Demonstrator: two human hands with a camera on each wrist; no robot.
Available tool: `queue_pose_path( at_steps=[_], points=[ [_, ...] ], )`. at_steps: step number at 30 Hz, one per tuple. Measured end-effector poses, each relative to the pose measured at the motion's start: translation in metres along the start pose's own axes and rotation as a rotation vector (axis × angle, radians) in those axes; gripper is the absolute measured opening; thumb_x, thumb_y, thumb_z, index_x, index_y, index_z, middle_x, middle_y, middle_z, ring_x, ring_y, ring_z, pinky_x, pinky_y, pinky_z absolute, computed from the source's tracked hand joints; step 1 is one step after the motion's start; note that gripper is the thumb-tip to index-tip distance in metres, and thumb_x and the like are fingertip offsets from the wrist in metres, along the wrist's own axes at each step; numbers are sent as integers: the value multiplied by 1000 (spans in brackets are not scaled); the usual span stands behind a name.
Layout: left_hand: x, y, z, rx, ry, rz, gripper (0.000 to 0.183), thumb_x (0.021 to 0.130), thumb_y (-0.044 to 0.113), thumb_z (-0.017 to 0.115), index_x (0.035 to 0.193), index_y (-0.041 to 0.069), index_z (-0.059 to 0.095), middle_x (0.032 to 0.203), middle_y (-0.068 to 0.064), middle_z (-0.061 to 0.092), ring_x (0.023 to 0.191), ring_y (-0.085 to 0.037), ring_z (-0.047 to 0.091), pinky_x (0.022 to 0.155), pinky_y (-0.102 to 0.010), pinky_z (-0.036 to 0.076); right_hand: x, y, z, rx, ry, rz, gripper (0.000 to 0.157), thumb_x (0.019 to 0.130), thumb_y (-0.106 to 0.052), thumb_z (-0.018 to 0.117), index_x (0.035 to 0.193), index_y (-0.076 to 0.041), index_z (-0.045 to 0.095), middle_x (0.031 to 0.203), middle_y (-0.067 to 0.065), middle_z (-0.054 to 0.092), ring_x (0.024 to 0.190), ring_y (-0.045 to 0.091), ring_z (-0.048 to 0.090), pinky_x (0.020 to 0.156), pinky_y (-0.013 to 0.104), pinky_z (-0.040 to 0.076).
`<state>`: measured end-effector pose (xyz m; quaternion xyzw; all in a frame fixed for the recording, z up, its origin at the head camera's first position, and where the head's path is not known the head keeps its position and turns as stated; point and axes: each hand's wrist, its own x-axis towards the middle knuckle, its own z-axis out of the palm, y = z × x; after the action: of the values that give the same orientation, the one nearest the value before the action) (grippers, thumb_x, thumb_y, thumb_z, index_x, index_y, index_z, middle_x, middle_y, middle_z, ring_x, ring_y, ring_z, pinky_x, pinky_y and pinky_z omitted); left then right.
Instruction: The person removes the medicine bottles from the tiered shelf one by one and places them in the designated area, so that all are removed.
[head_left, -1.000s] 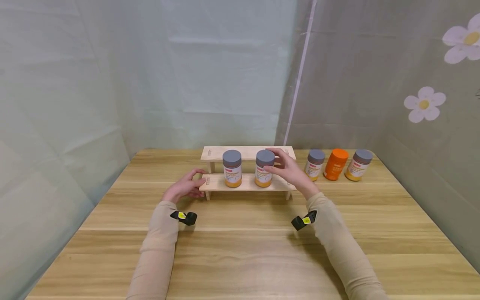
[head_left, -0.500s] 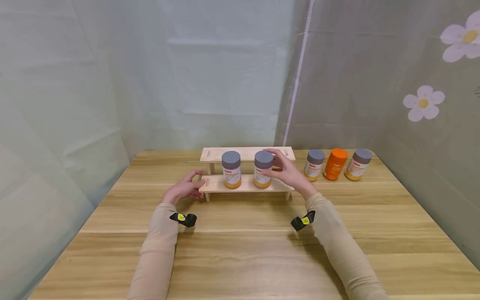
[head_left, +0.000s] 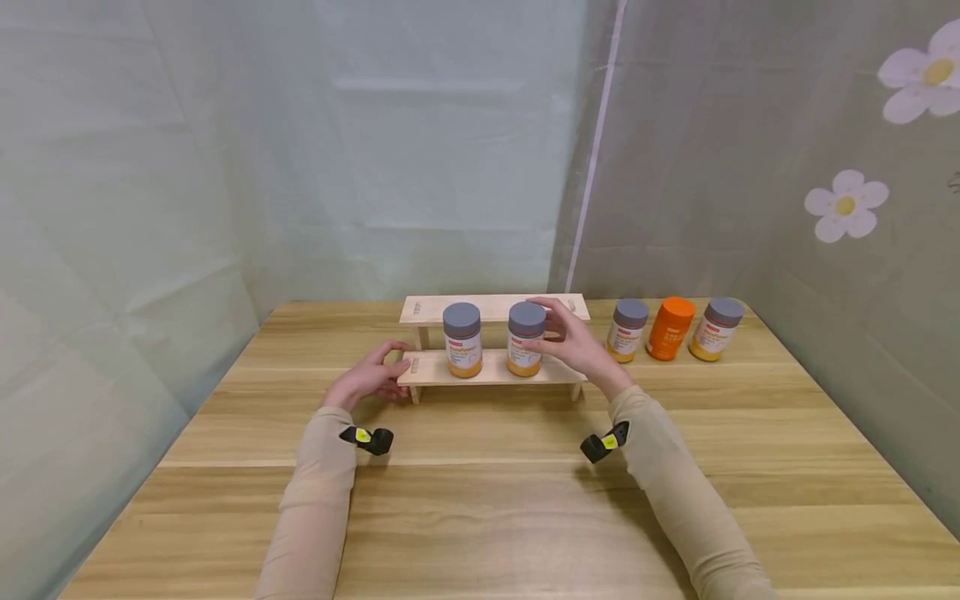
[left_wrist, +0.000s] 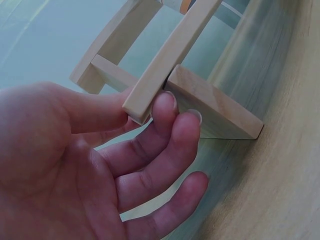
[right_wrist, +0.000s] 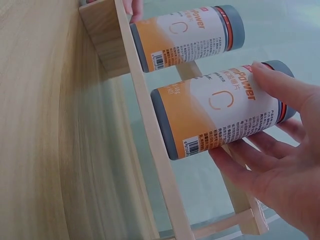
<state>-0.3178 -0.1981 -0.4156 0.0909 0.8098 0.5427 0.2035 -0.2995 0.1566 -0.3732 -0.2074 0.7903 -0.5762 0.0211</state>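
Note:
A small two-tier wooden rack (head_left: 495, 307) stands on the table. On its lower shelf are two upright supplement bottles with grey lids and white and orange labels. My left hand (head_left: 371, 375) pinches the left end of that lower shelf; in the left wrist view the thumb lies on one face of the board (left_wrist: 170, 55) and fingertips on the other. The right hand (head_left: 577, 342) grips the right-hand bottle (head_left: 525, 342), thumb in front and fingers behind, as the right wrist view shows. Left of it stands the other bottle (head_left: 463, 342), apart from both hands.
Right of the rack, an orange bottle (head_left: 671, 330) stands between two more grey-lidded bottles, one nearer the rack (head_left: 627, 332) and one farther right (head_left: 716, 331). A pale curtain (head_left: 450, 150) hangs behind the wooden table (head_left: 480, 500).
Both hands keep their hold and stay nearly still. The whole head view shifts very slightly; the bottles and rack keep their places relative to one another.

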Motion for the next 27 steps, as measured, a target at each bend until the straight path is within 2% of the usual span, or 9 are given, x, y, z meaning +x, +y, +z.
queue_pose_path(
  at_steps=[14,22,27],
  points=[
    [-1,0,0,-1,8,-15,47,104,21,44,144,4,25,68,2,64,64,-9,64,65,-29,52,-1,-1,-6,-26,36,16,68,85,-11,74,144,-17,40,137,18,53,127,35,53,104,53,44],
    [0,1,0,0,-4,-10,48,104,21,44,144,4,24,68,2,64,63,-9,64,66,-29,53,-6,-4,-23,-53,63,9,69,84,-11,75,143,-15,40,137,19,53,125,36,53,104,52,43],
    [-1,0,1,1,-2,-11,48,104,21,43,145,4,24,69,2,64,64,-8,64,66,-29,53,-11,-7,-33,-72,83,42,67,85,-19,75,143,-20,42,139,15,52,127,36,52,104,54,42]
  ],
)
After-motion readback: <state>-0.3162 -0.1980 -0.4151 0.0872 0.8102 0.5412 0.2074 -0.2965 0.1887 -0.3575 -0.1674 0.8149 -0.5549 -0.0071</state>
